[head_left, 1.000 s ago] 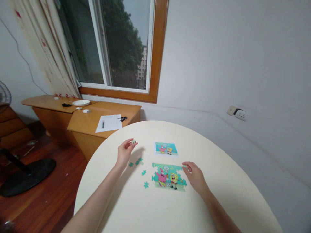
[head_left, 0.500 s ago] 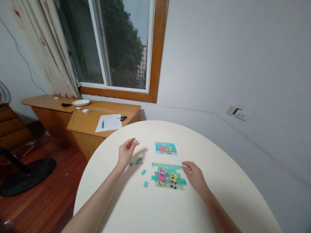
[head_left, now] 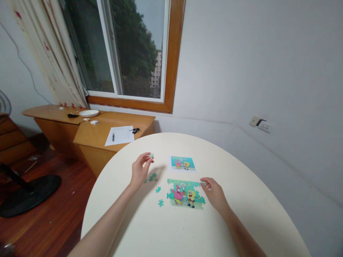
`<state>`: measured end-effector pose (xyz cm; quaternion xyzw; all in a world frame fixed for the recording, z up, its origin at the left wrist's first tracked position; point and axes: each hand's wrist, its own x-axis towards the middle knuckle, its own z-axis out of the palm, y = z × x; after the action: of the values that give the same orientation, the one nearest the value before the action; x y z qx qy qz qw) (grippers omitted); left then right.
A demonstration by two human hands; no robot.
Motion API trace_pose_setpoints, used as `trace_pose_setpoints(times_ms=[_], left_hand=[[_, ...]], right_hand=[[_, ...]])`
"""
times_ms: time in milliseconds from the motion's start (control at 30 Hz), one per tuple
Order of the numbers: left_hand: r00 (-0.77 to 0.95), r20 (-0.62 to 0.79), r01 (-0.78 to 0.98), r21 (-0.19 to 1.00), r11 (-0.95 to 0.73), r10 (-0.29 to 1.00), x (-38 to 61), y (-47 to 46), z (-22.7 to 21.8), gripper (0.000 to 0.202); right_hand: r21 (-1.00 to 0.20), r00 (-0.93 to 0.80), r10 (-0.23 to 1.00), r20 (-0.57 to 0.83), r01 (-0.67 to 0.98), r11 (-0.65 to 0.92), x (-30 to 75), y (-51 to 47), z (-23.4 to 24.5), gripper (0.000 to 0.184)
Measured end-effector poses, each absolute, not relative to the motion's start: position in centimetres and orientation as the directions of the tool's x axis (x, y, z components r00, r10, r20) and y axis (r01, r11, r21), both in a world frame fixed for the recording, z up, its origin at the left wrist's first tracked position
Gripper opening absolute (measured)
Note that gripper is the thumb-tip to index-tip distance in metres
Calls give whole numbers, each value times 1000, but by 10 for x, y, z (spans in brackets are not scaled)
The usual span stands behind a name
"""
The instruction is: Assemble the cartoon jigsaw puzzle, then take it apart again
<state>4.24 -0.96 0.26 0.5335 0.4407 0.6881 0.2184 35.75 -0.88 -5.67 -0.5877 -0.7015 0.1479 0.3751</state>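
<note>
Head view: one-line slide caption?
Left hand holds a piece above the table; right hand at the far right corner of the unfinished puzzle, picture beyond it.

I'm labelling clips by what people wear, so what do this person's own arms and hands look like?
The left hand and right hand are bare, with no gloves. The left forearm and right forearm show no sleeves, watch or bracelet. Small details, such as thin rings, are too small to tell.
</note>
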Motion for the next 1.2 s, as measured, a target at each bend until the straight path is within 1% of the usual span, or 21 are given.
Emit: trace_pose_setpoints(times_ms=[233, 667, 967, 1200], left_hand=[[-331, 602, 235, 798, -554, 727, 44, -13, 6, 25], [-311, 604, 252, 797, -549, 734, 45, -12, 4, 28], [-297, 650, 298, 759, -579, 699, 46, -14, 7, 24], [-306, 661, 320, 750, -579, 686, 46, -14, 7, 21]], right_hand=[[-656, -31, 937, 349, 706, 268, 358, -9, -57, 22], [-636, -34, 939, 342, 728, 258, 357, -10, -54, 23], [-624, -45, 937, 348, 734, 267, 358, -9, -55, 24], [-618, -52, 938, 343, 740, 266, 358, -9, -55, 25]])
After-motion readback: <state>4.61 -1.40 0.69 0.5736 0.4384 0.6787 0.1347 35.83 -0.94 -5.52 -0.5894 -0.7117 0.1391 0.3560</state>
